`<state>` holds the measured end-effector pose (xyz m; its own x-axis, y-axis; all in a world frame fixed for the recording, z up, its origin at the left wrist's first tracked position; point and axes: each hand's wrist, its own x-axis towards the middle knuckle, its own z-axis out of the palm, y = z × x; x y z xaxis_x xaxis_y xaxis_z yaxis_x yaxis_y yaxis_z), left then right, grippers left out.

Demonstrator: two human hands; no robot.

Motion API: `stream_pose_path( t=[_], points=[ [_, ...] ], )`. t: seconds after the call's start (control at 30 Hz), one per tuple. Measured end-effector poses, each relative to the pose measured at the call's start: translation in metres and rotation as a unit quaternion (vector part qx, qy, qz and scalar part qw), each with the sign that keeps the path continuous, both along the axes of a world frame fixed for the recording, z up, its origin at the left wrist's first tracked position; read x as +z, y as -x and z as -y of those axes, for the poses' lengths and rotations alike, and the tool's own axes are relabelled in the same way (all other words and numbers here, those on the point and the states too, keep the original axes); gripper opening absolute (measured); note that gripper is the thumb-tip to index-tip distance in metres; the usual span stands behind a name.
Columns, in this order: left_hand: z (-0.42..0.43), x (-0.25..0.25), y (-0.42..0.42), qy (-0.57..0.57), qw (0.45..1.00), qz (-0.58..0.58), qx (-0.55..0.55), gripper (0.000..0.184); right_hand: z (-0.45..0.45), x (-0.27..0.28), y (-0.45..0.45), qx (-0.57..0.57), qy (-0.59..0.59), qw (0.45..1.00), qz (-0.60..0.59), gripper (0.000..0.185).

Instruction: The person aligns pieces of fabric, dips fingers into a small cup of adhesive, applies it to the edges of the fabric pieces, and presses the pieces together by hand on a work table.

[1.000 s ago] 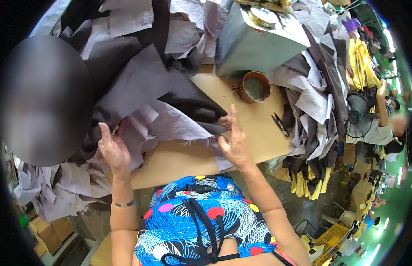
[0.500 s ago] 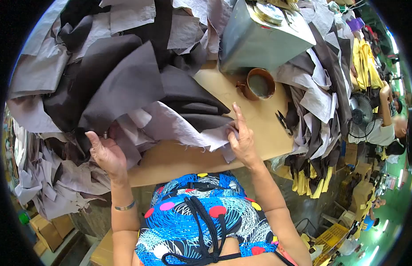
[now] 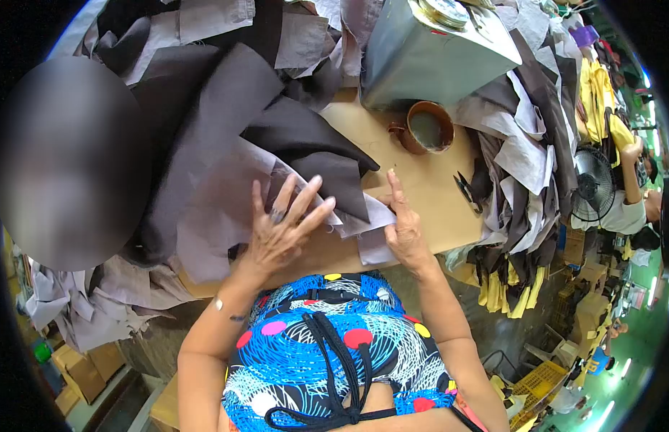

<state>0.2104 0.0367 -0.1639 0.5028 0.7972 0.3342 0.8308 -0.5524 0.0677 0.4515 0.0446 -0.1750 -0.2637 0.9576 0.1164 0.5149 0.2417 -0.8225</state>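
A large dark piece of fabric point(image 3: 226, 108) with a pale, frayed underside lies in folds across the table in front of me. My left hand point(image 3: 284, 229), a ring on one finger, is open, its fingers spread over the fabric's pale folded edge. At the right end of that edge, my right hand point(image 3: 408, 237) pinches the fabric's pale corner point(image 3: 377, 214) between thumb and fingers, the index finger pointing away from me. Beyond the right hand, a brown mug point(image 3: 428, 128) holds a murky greyish content. Small dark scissors or snips point(image 3: 466, 191) lie to its right.
A big metal can point(image 3: 439, 61) stands at the back of the tan tabletop point(image 3: 356, 133). Cut fabric pieces point(image 3: 521, 155) hang in heaps at the right. A black fan point(image 3: 592, 183) and another person's arm point(image 3: 628, 173) are farther right. A blurred patch covers the far left.
My left hand has swung right from the fabric's left side onto its folded edge, turning palm down. The fabric lies flatter toward me. My right hand stays at the corner.
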Motion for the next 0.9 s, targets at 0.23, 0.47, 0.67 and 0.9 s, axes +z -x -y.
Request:
stream_pose_path(
  t=[0.23,0.47,0.67,0.9],
  points=[
    [-0.039,0.017,0.035,0.069,0.987,0.117,0.090,0.036,-0.013,0.044,-0.017,-0.011,-0.051,0.997,0.058,0.079],
    [-0.047,0.124,0.101,0.449,0.802,0.390,-0.040,0.048,-0.018,0.084,-0.019,0.092,0.243,0.935,-0.241,0.073],
    [-0.073,0.098,0.061,-0.003,0.989,-0.087,0.120,0.057,-0.043,0.002,-0.019,0.065,0.115,0.990,-0.043,0.064],
    [0.020,0.000,-0.029,-0.031,0.987,-0.081,-0.132,0.036,-0.029,0.072,-0.001,-0.022,0.114,0.993,0.009,0.074]
  ],
)
